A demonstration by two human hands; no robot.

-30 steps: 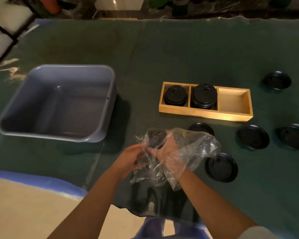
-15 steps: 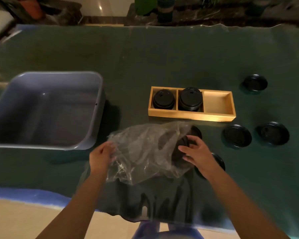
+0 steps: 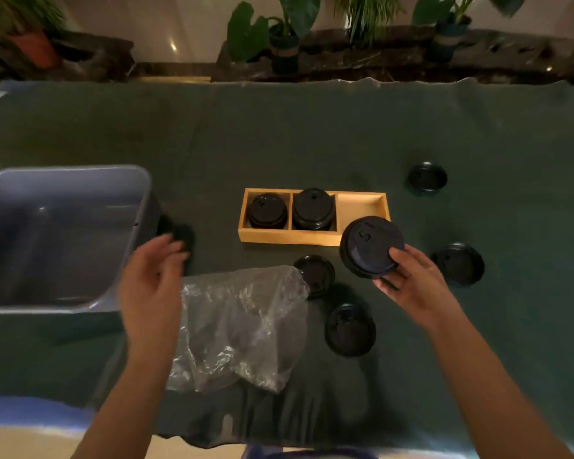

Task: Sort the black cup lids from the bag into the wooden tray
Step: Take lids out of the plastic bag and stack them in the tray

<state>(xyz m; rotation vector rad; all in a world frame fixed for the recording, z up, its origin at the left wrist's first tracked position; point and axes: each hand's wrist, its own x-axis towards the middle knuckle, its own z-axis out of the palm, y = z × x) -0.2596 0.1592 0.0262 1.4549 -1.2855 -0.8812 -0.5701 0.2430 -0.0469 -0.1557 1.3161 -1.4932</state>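
My right hand grips a black cup lid, held tilted in the air just in front of the wooden tray and over its right compartment's front wall. The tray's left and middle compartments each hold a stack of black lids; the right one shows bare wood. The clear plastic bag lies crumpled flat on the green cloth between my arms. My left hand hovers open above the bag's left edge, holding nothing. Loose lids lie near the bag and below it.
A grey plastic tub stands at the left, close to my left hand. Two more loose lids lie at the right and far right back. Potted plants line the far edge behind the table.
My right hand has pulled a lid out of the bag and lifted it toward the tray. My left hand let go of the bag, which now lies flat.
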